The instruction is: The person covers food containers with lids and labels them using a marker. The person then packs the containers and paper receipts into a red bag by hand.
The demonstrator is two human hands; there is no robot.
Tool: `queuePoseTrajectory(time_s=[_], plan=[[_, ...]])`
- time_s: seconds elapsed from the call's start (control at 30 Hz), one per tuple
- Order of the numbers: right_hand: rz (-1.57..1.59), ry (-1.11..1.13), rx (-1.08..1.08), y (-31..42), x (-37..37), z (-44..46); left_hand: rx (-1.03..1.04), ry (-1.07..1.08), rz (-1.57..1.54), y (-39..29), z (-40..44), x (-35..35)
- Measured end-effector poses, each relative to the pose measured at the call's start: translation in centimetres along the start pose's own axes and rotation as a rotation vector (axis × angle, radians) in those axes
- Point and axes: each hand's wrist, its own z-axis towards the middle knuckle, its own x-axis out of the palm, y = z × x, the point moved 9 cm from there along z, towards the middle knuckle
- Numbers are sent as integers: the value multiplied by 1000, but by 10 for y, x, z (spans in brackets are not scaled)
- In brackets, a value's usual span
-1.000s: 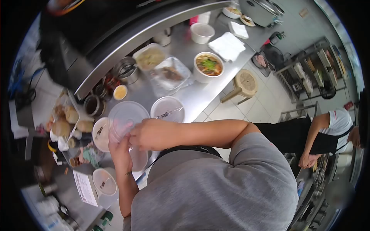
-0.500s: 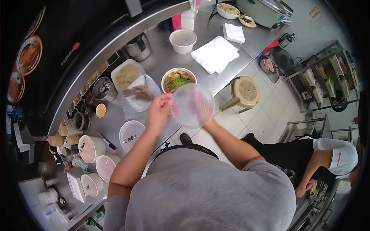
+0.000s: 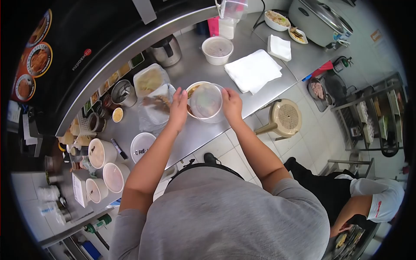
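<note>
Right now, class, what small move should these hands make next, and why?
Probably ease the lid towards the left hand to centre it over the bowl: it sits offset towards the right hand, leaving some soup uncovered at the left.

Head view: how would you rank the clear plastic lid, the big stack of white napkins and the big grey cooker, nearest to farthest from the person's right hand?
From the right hand:
1. Clear plastic lid: at its fingertips, to the left.
2. White napkins: just beyond it.
3. Grey cooker: far right corner.
</note>
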Motion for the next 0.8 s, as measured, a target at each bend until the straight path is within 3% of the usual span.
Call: queuePoseTrajectory(time_s=[0.1,0.2,0.4,0.5,0.6,0.7,0.8], plan=[[-189,64,-25,36,15,12,4,13,91,7,6,8],[-235,77,-55,37,25,7,246,-33,458,10,-3,8],[-210,147,-141,45,28,-35,389,-144,524,-1,-56,-3],[-266,253,-142,51,32,-48,408,-148,544,1,-67,-14],[-401,389,-149,55,36,-58,267,-48,568,11,-55,-25],[-464,452,-277,57,43,-74,386,67,660,-5,-51,-9],[-498,526,-335,60,47,-78,246,131,608,4,-43,-11]])
